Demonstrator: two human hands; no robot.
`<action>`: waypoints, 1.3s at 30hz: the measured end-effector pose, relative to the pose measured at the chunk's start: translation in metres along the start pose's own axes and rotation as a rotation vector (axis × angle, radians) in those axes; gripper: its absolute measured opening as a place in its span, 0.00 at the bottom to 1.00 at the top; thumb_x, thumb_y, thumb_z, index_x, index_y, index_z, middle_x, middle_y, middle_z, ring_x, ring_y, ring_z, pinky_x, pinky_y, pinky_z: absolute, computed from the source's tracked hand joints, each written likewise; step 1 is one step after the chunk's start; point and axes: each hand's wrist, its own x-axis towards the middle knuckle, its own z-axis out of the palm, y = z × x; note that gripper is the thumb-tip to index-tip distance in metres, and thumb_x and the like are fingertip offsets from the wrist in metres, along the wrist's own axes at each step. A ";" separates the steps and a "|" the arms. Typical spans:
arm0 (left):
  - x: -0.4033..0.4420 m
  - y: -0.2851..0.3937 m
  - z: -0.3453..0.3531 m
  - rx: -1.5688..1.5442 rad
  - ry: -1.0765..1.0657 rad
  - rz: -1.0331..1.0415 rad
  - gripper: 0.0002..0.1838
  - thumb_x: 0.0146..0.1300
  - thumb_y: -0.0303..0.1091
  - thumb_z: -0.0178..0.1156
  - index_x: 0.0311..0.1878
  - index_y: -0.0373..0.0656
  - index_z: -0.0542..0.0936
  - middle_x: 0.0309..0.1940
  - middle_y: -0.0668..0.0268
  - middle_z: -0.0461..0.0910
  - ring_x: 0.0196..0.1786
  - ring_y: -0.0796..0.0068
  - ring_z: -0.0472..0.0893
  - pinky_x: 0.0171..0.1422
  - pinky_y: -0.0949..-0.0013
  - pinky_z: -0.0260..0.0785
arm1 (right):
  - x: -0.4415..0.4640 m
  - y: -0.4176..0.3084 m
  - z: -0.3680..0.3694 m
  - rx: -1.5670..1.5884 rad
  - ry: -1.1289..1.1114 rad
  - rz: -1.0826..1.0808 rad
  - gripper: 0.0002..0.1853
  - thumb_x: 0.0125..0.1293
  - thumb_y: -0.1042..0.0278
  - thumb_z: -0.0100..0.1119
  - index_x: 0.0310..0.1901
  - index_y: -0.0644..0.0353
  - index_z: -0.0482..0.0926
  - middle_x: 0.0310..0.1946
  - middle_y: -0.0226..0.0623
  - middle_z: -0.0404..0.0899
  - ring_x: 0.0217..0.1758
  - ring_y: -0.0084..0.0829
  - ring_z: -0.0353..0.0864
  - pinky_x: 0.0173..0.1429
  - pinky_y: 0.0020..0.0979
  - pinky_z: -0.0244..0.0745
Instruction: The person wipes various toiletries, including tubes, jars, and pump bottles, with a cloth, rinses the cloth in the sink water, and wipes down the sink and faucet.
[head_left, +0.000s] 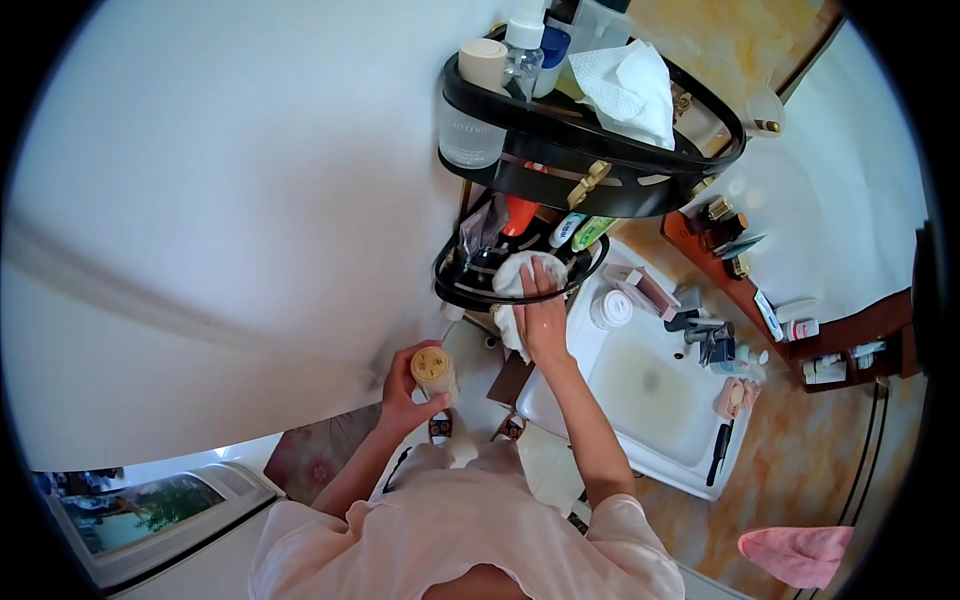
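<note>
My left hand (402, 398) is wrapped round a small jar (434, 372) with a yellowish, spotted top, held upright beside the white wall. My right hand (544, 322) presses a white cloth (528, 272) onto the front of the lower black shelf (470, 293), and part of the cloth hangs over the rim. Behind the cloth on that shelf are a red item (520, 214), a green tube (590, 234), a white tube (566, 230) and a crumpled clear plastic bag (482, 228).
An upper black shelf (550, 130) holds several bottles and a white tissue (628, 88). To the right is a white sink (640, 420) with a white jar (611, 309) and toiletries round its rim. A brown ledge (715, 265) carries bottles. A pink towel (798, 556) hangs at lower right.
</note>
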 end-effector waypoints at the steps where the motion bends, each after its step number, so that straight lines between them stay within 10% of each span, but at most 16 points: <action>1: 0.000 0.000 0.000 0.008 -0.005 -0.015 0.36 0.41 0.20 0.64 0.56 0.38 0.61 0.59 0.58 0.65 0.61 0.70 0.68 0.66 0.65 0.59 | 0.010 0.005 0.006 0.011 0.017 -0.024 0.29 0.56 0.72 0.57 0.61 0.64 0.64 0.63 0.52 0.60 0.63 0.55 0.62 0.66 0.47 0.58; 22: -0.017 0.031 -0.001 0.075 0.049 0.082 0.35 0.41 0.21 0.65 0.55 0.38 0.61 0.57 0.57 0.67 0.60 0.70 0.69 0.65 0.66 0.60 | -0.068 -0.033 -0.030 0.299 -0.093 0.000 0.32 0.41 0.83 0.54 0.55 0.60 0.71 0.56 0.46 0.70 0.59 0.51 0.67 0.65 0.42 0.62; 32: -0.029 0.052 0.010 0.042 -0.033 0.252 0.35 0.41 0.20 0.65 0.54 0.38 0.61 0.55 0.53 0.68 0.58 0.67 0.70 0.63 0.63 0.62 | 0.000 -0.109 0.034 0.142 -0.042 0.001 0.27 0.54 0.80 0.49 0.58 0.71 0.62 0.60 0.59 0.61 0.65 0.56 0.58 0.69 0.45 0.54; 39: -0.038 0.040 0.007 0.020 -0.017 0.208 0.35 0.41 0.21 0.65 0.55 0.38 0.61 0.55 0.53 0.69 0.57 0.67 0.71 0.62 0.63 0.63 | 0.027 -0.094 0.038 0.114 -0.172 -0.132 0.20 0.54 0.76 0.51 0.51 0.68 0.68 0.57 0.51 0.67 0.65 0.51 0.60 0.68 0.43 0.57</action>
